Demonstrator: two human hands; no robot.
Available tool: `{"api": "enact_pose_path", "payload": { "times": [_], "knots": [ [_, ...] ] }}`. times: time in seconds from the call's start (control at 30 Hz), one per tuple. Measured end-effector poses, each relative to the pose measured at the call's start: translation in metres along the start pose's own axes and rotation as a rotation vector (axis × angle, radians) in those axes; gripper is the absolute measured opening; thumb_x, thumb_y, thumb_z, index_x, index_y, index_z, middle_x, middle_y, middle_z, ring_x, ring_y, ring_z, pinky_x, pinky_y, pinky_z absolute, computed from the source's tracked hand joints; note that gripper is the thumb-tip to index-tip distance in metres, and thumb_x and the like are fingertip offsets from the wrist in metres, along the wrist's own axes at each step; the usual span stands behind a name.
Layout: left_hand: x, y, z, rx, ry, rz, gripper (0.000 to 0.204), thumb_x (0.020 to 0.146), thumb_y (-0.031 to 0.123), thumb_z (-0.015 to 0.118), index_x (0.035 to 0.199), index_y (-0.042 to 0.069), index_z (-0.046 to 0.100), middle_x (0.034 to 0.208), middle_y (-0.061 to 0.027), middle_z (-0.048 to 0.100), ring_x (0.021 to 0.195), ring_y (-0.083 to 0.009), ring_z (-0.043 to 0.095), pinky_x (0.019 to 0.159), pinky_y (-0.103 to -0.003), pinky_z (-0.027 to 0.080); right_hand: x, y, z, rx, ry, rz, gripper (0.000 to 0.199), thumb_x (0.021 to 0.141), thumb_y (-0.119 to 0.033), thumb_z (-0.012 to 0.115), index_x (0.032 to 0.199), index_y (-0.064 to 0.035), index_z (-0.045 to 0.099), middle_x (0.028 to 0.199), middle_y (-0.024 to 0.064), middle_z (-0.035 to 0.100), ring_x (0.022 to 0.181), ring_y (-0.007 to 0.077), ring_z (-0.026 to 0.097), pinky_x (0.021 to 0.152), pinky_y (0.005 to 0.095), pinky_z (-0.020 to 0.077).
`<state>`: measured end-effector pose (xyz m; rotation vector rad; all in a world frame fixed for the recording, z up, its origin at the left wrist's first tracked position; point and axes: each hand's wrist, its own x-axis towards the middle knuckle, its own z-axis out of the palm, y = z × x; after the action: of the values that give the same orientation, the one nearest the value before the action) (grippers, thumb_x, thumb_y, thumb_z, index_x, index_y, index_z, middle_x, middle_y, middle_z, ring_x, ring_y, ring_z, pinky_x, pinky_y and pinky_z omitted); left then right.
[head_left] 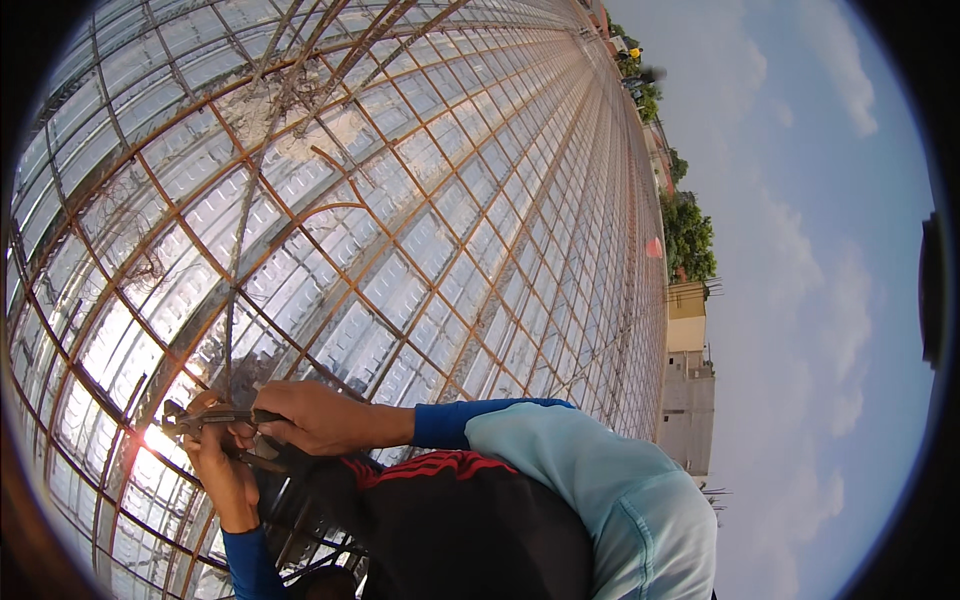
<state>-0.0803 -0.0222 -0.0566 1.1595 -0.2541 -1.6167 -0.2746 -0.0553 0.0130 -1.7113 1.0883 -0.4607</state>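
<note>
My right hand [318,416] is closed round the handles of dark metal pliers [183,420], held at the lower left. Below it my left hand [228,480] comes up in a blue sleeve, its fingers curled round the pliers near the jaws. Whether a wire is also pinched there is too small to tell. Both hands are just over a grid of rusty reinforcing bars [325,256]. A thin greyish bar [232,320] runs toward the hands from above. The jaw tips stand out against a bright sun glare on the metal sheeting.
Shiny ribbed metal decking [355,345] lies under the bars. A bent rusty bar [335,207] sticks up beyond my hands, and several bars [350,50] rise at the top left. Buildings [688,400] and trees [685,235] line the far edge. A person in a yellow helmet [634,53] is far off.
</note>
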Motion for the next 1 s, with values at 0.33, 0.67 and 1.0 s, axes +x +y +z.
{"api": "enact_pose_path", "payload": {
  "times": [0.33, 0.67, 1.0],
  "knots": [
    [-0.004, 0.005, 0.029, -0.387, -0.124, 0.059, 0.048, 0.113, 0.045, 0.044, 0.123, 0.001, 0.061, 0.102, -0.0087, 0.064, 0.087, -0.0169, 0.060, 0.074, -0.032, 0.049, -0.011, 0.020, 0.029, 0.250, 0.147, 0.226, 0.024, 0.105, -0.023, 0.058, 0.102, -0.0006, 0.051, 0.087, 0.0214, 0.057, 0.084, 0.0402, 0.065, 0.073, 0.0476, 0.0472],
    [-0.006, 0.011, 0.041, -0.185, 0.080, -0.050, 0.073, 0.111, 0.063, 0.033, 0.122, -0.004, 0.061, 0.103, -0.0131, 0.066, 0.090, -0.0246, 0.071, 0.083, -0.040, 0.061, -0.006, -0.002, 0.016, 0.660, -0.065, 0.601, 0.031, 0.115, -0.034, 0.042, 0.118, -0.0063, 0.057, 0.066, 0.0048, 0.062, 0.047, 0.0102, 0.056, 0.045, 0.0237, 0.0433],
    [-0.019, 0.013, 0.005, 0.041, 0.058, -0.032, 0.053, 0.113, 0.048, 0.039, 0.119, -0.002, 0.058, 0.092, -0.0127, 0.071, 0.079, -0.0190, 0.071, 0.070, -0.028, 0.057, 0.007, 0.002, -0.010, 0.458, -0.067, 0.538, 0.025, 0.099, -0.011, 0.074, 0.099, -0.0067, 0.049, 0.075, 0.0111, 0.070, 0.060, 0.0149, 0.068, 0.052, 0.0267, 0.0565]
  ]
}}
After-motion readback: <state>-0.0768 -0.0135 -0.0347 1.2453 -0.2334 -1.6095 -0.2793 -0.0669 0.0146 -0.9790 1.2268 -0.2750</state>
